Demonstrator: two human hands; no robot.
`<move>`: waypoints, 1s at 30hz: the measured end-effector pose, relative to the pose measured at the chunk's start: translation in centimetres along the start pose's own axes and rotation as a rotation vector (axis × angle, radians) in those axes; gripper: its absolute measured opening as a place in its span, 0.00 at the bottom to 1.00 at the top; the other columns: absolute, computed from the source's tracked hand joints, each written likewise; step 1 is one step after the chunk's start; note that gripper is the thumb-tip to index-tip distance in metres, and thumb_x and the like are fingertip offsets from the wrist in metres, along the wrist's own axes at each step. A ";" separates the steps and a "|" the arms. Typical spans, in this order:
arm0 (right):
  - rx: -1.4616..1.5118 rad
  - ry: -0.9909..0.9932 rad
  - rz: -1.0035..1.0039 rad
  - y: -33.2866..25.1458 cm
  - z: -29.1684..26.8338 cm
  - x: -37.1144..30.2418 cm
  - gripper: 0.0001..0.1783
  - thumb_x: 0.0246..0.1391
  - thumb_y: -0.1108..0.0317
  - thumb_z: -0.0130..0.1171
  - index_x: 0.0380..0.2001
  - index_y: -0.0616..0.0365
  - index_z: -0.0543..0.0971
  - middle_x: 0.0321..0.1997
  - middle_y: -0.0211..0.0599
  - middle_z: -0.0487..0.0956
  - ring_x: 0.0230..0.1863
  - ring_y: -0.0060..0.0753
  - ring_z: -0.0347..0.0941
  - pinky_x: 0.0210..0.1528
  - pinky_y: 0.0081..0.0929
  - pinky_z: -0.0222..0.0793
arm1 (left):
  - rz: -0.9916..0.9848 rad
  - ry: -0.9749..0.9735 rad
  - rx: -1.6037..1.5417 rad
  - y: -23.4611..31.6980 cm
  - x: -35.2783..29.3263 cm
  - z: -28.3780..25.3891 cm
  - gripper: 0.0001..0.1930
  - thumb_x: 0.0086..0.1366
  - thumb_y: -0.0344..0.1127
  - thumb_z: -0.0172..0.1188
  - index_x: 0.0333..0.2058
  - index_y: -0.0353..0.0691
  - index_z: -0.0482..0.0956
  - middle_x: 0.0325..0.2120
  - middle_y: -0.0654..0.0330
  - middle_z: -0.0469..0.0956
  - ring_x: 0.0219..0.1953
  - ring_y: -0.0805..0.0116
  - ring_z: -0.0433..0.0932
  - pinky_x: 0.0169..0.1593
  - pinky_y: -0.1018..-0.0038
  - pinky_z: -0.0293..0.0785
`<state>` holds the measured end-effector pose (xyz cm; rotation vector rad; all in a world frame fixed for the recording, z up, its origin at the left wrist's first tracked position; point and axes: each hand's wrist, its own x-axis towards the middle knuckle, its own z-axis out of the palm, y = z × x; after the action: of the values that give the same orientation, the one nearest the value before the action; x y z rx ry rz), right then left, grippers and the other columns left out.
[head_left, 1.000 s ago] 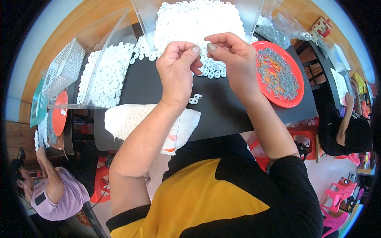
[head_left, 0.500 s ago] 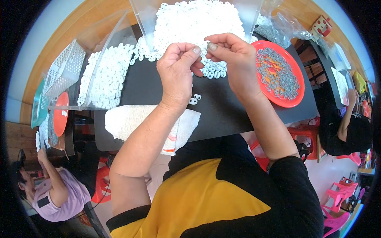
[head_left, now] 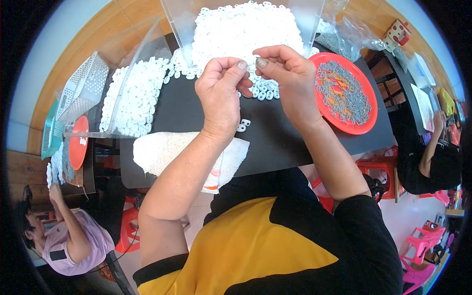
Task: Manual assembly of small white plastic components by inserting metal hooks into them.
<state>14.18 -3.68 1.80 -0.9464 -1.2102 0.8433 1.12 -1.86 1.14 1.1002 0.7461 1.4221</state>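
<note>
My left hand (head_left: pixel 221 98) and my right hand (head_left: pixel 293 81) are raised close together over the dark table, thumbs and fingertips pinched toward each other. Whatever lies between the fingertips is too small to tell from the white pieces behind. Just beyond them, small white oval plastic pieces with two holes (head_left: pixel 246 27) fill a clear plastic bin (head_left: pixel 178 24). Some of these spill onto the table below my fingers. A few loose white pieces (head_left: pixel 243 125) lie nearer, beside my left wrist. To the right of my right hand sits a red plate (head_left: pixel 372 93) of small grey screw-like pieces (head_left: pixel 351 105).
A folded white towel (head_left: pixel 162 150) lies at the table's front edge, under my left forearm. Left of it stands another clear bin (head_left: pixel 110 133) of white pieces, near a white perforated basket (head_left: pixel 86 83). Clear plastic bags (head_left: pixel 354 32) lie far right. Co-workers (head_left: pixel 73 241) sit at both sides.
Both hands stay pinched together in nearly the same place, with only a slight shift in the fingers. The whole view has moved a little. At left, the co-worker's arm has moved slightly.
</note>
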 end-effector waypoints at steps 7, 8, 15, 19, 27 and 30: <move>-0.011 0.040 -0.083 0.4 0.5 -0.1 0.09 0.52 0.74 0.60 0.36 0.68 0.79 0.28 0.33 0.80 0.31 0.18 0.74 0.35 0.17 0.70 | -0.006 -0.041 -0.003 0.1 -0.3 0.1 0.04 0.63 0.28 0.56 0.33 0.33 0.74 0.25 0.59 0.76 0.24 0.75 0.75 0.25 0.80 0.73; 0.011 0.032 -0.071 0.4 0.5 -0.1 0.09 0.52 0.74 0.60 0.36 0.68 0.79 0.28 0.33 0.80 0.31 0.18 0.74 0.35 0.17 0.70 | -0.003 -0.049 -0.017 0.0 -0.3 0.1 0.04 0.63 0.28 0.57 0.34 0.33 0.74 0.25 0.58 0.76 0.24 0.75 0.75 0.25 0.80 0.72; 0.126 -0.081 0.050 -0.3 -1.0 0.5 0.10 0.56 0.72 0.57 0.39 0.66 0.79 0.33 0.33 0.80 0.33 0.19 0.74 0.38 0.17 0.70 | 0.039 -0.121 -0.022 0.6 -0.3 0.1 0.06 0.61 0.26 0.59 0.35 0.29 0.74 0.27 0.53 0.78 0.24 0.70 0.76 0.27 0.77 0.73; 0.221 -0.146 0.193 -0.4 -2.0 0.9 0.09 0.56 0.71 0.57 0.38 0.66 0.79 0.33 0.35 0.80 0.32 0.20 0.74 0.38 0.17 0.70 | 0.059 -0.167 -0.036 0.4 -0.1 -0.2 0.06 0.60 0.24 0.60 0.35 0.28 0.74 0.28 0.52 0.79 0.25 0.70 0.76 0.26 0.77 0.73; 0.203 -0.285 0.233 -0.6 -2.9 1.1 0.09 0.57 0.68 0.57 0.35 0.65 0.78 0.28 0.33 0.79 0.27 0.21 0.74 0.33 0.17 0.70 | 0.060 -0.228 -0.042 0.7 0.2 -0.3 0.10 0.58 0.21 0.61 0.39 0.27 0.77 0.28 0.53 0.79 0.26 0.71 0.77 0.24 0.79 0.74; 0.162 -0.314 0.219 -0.3 -3.4 1.3 0.10 0.57 0.66 0.58 0.33 0.63 0.79 0.27 0.32 0.79 0.26 0.20 0.74 0.32 0.16 0.70 | 0.084 -0.312 -0.002 0.9 0.3 -0.2 0.13 0.57 0.20 0.61 0.42 0.27 0.77 0.29 0.54 0.79 0.27 0.72 0.78 0.25 0.80 0.75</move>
<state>17.81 -3.09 2.29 -0.8444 -1.2945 1.2825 0.59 -1.70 1.93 1.3270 0.4800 1.2798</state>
